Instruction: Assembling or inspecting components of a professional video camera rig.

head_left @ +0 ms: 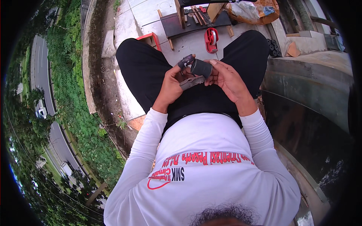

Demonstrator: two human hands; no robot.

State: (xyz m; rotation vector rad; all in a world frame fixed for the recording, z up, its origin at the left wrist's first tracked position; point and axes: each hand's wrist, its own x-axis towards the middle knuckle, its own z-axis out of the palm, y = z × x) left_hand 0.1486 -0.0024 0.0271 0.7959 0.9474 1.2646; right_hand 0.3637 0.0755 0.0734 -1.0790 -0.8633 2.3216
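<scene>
Above my lap, a short dark grey cylinder [202, 69] lies tilted between my hands. My right hand [229, 81] grips its right side, thumb on top and fingers curled beneath. A thin grey, rough-looking flat piece [192, 82] is pinched in my left hand [172, 85], just under the cylinder and seemingly against it. Dark wrapping [185, 61] covers a digit of my left hand, its bare tip reaching toward the cylinder's upper left edge. Some left-hand fingers are hidden behind the cylinder and the flat piece.
Between my knees lies a red tape-dispenser-like holder [211, 40] with a pale roll. Beyond it, a low black board [173, 26] carries sticks and small parts. An orange plastic bag [260, 13] sits far right, near black rings [273, 48]. A red frame [151, 38] is by my left knee.
</scene>
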